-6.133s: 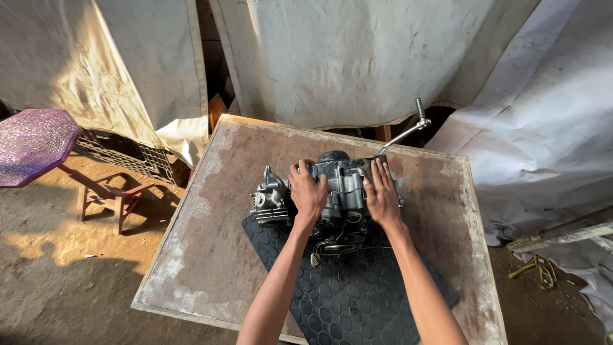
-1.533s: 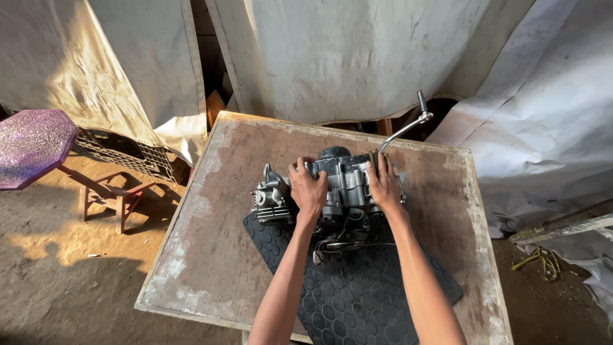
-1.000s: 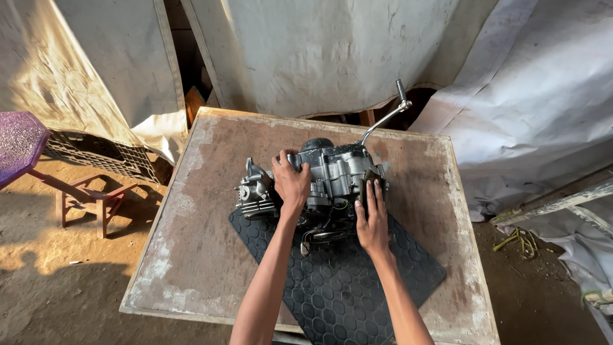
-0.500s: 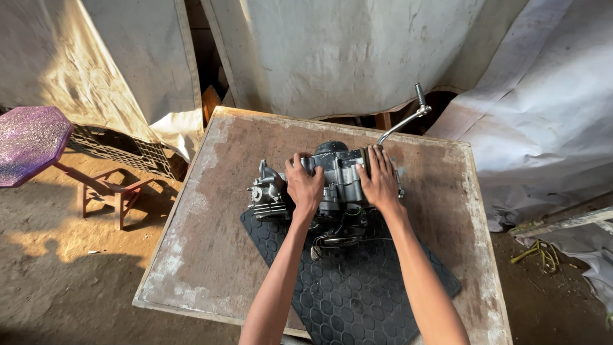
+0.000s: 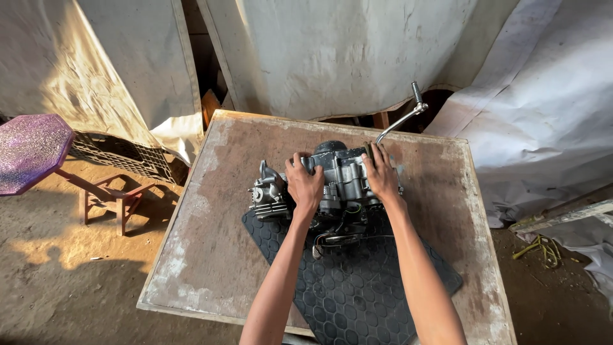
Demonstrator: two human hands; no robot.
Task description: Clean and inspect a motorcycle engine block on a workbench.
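Head view:
Engine (image 5: 335, 179): grey metal block, ctr of wooden table (image 5: 211, 243), near edge on black hex-pattern rubber mat (image 5: 351, 287).
L hand (image 5: 304, 184): fingers closed over engine's top, 9 o'clock side of block.
R hand (image 5: 382, 176): gripping engine's 3 o'clock end, fingers curled on casing.
Kick lever (image 5: 401, 118): chrome, sticks out toward 1 o'clock.
Stool (image 5: 32, 150): purple top, at 9 o'clock, well apart from table.
Crate (image 5: 121, 156): dark lattice, 10 o'clock, on ground.

A makeshift outdoor workshop: dirt floor (image 5: 76, 281), tarpaulin walls (image 5: 332, 57), worn wooden table (image 5: 211, 249).
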